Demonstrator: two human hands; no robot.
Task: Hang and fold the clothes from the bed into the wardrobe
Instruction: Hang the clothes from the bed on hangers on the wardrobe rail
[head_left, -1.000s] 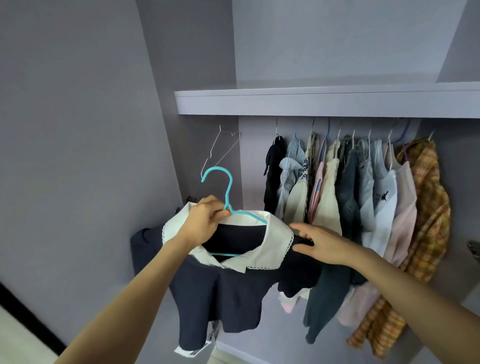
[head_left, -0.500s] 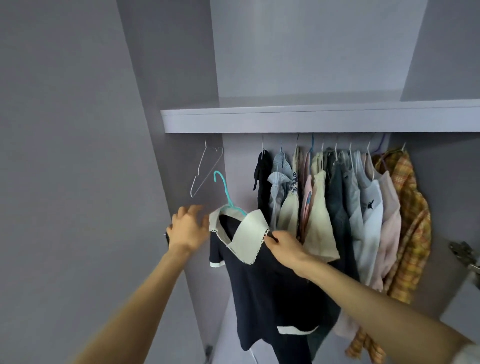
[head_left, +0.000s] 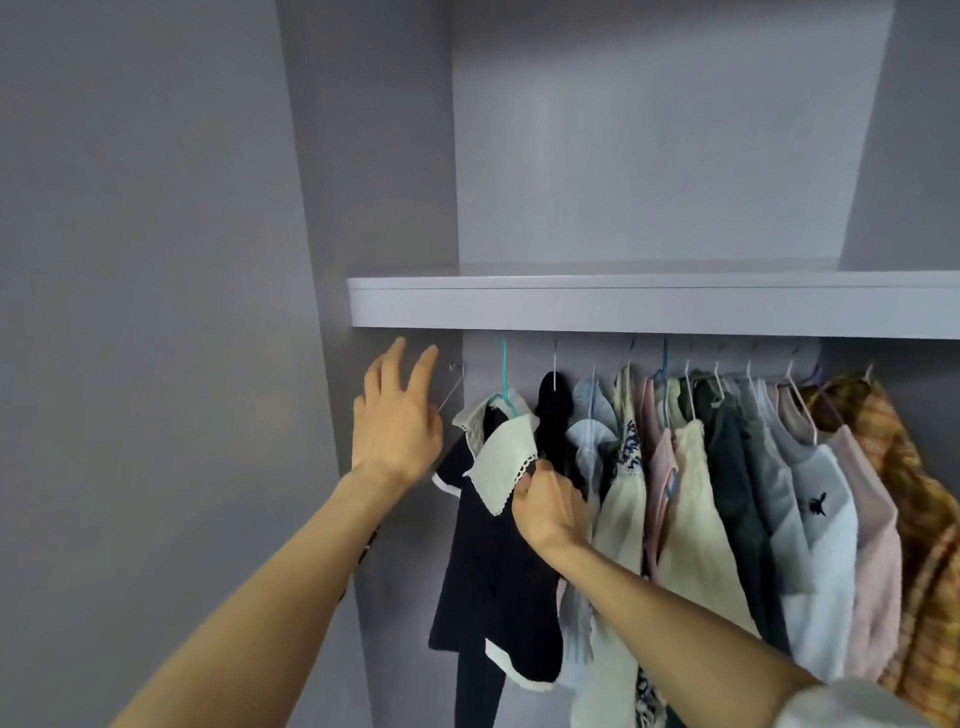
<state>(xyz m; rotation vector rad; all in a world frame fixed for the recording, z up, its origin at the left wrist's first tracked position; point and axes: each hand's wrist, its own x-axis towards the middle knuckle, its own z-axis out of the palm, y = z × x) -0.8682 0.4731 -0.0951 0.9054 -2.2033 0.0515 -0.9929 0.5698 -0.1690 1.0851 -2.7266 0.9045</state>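
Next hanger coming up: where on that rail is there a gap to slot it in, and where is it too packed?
Free: the stretch between the wardrobe's left wall and the navy dress on the teal hanger, holding only an empty wire hanger, where the left hand is. The shelf top looks bare. Crowded: right of the dress, garments touch through to the plaid shirt.

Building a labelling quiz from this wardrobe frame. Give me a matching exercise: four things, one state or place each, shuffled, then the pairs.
Things:
1. left hand
2. right hand
3. teal hanger
4. plaid shirt

States or places:
A. carries the navy dress with the white collar
B. far right end of the row of hanging clothes
C. fingers spread, holding nothing, raised beside the empty wire hanger
D. fingers curled at the lower edge of the collar

Pairs: 1-C, 2-D, 3-A, 4-B
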